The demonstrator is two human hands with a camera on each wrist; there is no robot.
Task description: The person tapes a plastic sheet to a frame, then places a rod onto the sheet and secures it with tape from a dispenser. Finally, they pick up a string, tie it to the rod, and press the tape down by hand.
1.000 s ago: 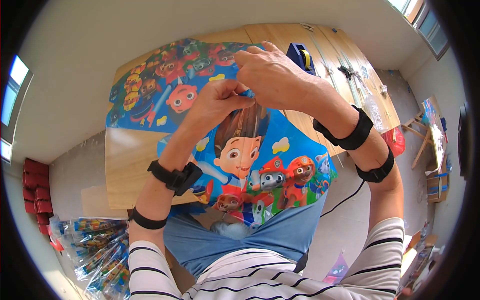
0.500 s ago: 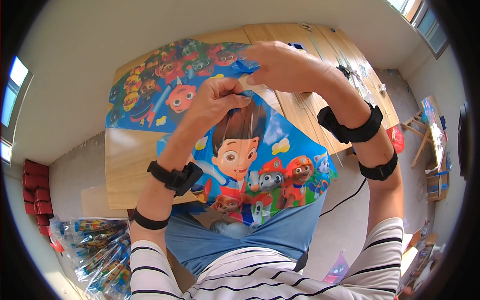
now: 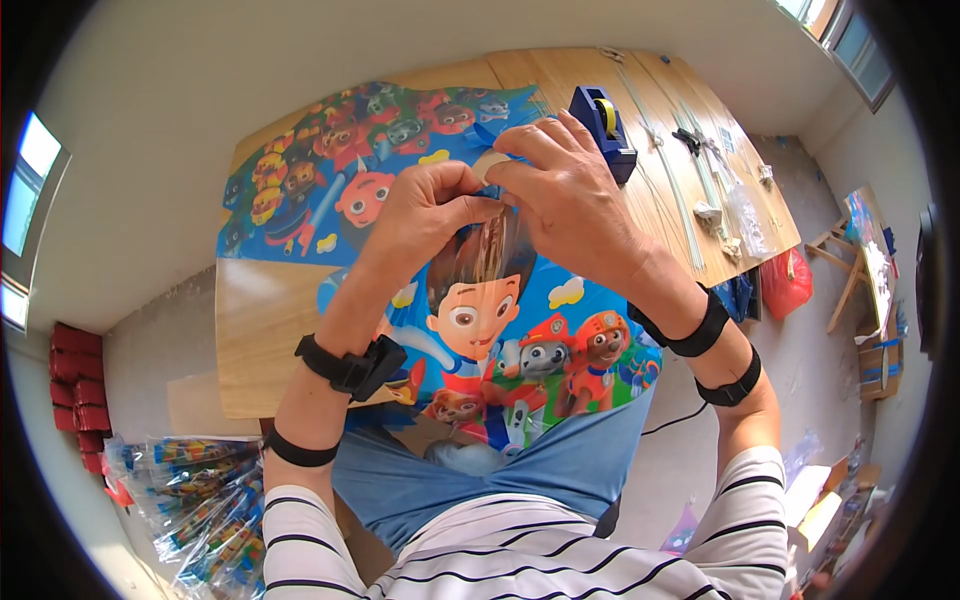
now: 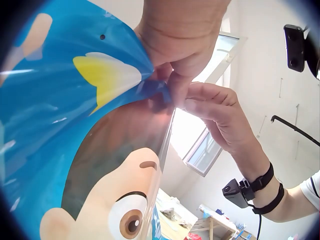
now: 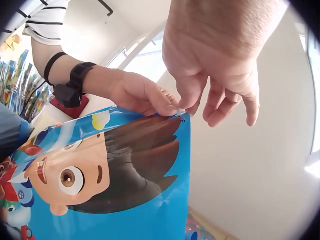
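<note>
Over the near edge of the table [image 3: 262, 345], a printed plastic sheet [image 3: 475, 315] is held up by its top corner. The left hand [image 3: 425, 205] pinches this corner; the right hand [image 3: 580, 190], apart from it half a second earlier, has returned and seemingly pinches there too, its fingertips partly overlapped, so both hands now work one spot. Right wrist view: a small dark mark [image 5: 183, 120] beside the fingertips, unseen from the head. Head view only: a tape dispenser [image 3: 622, 150], toward the table's far edge.
</note>
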